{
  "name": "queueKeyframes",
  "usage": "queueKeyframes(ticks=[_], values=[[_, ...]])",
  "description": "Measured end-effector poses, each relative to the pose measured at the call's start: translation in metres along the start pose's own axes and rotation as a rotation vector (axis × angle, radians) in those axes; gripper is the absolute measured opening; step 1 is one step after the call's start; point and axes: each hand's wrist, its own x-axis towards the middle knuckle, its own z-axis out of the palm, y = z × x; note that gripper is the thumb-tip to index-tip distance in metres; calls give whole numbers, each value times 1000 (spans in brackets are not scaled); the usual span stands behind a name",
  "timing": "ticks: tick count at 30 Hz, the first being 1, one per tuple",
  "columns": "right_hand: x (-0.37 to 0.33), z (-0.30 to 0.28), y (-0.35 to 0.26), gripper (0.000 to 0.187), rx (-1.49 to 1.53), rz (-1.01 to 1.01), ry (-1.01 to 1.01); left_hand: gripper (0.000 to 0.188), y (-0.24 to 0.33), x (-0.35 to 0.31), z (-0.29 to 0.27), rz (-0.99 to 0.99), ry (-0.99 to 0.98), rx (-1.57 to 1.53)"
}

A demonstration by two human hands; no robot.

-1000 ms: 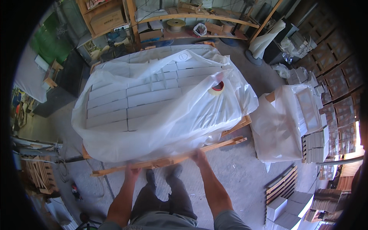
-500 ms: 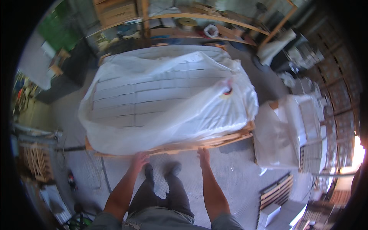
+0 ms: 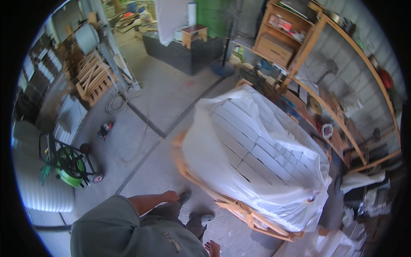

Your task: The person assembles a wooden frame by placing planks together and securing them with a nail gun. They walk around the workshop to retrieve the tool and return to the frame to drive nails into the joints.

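My left hand [image 3: 171, 196] hangs in front of my legs with its fingers curled in, and nothing shows in it. Low in the picture is my right hand [image 3: 212, 247], empty, its fingers apart. Neither touches the large stack of white, flat pieces [image 3: 244, 141] to the right, which lies in rows on a wooden pallet [image 3: 235, 212]. Translucent plastic sheeting [image 3: 201, 145] covers the stack's sides and bunches over its far and near edges; part of the top is uncovered. A small dark reddish spot shows on the sheeting near its right corner.
A green wheeled machine [image 3: 70, 165] stands at left, with a small red and black object [image 3: 105, 129] and a hose [image 3: 116, 104] on the floor. Wooden slats [image 3: 94, 79] lean farther back. A stool [image 3: 193, 35] sits on a dark block [image 3: 188, 55]. Wooden shelving [image 3: 299, 55] lines the right.
My view has swung left, so the covered stack now lies to the right. Both hands have drawn back from the pallet's near edge toward my body; the left one has curled.
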Motion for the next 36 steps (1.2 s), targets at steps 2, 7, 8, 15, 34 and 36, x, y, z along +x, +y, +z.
queueKeyframes(ticks=[2,7,8,15,34,36], values=[[-1,11,-20,42,-28,-39,10,41,-27,-8,3,-77,51,-97],[-21,66,-114,44,-75,-211,12,42,-82,-20,-7,-191,252,-309],[-26,84,-131,44,-91,-233,13,45,-90,-25,-11,-82,344,-137],[-62,197,-185,43,-303,-361,-228,44,-136,-81,-10,-373,470,-551],[1,261,-220,26,-1007,-144,-253,27,-88,-233,105,-925,484,-1265],[2,286,-220,21,-1055,-186,-259,24,-94,-241,106,-852,571,-1142]])
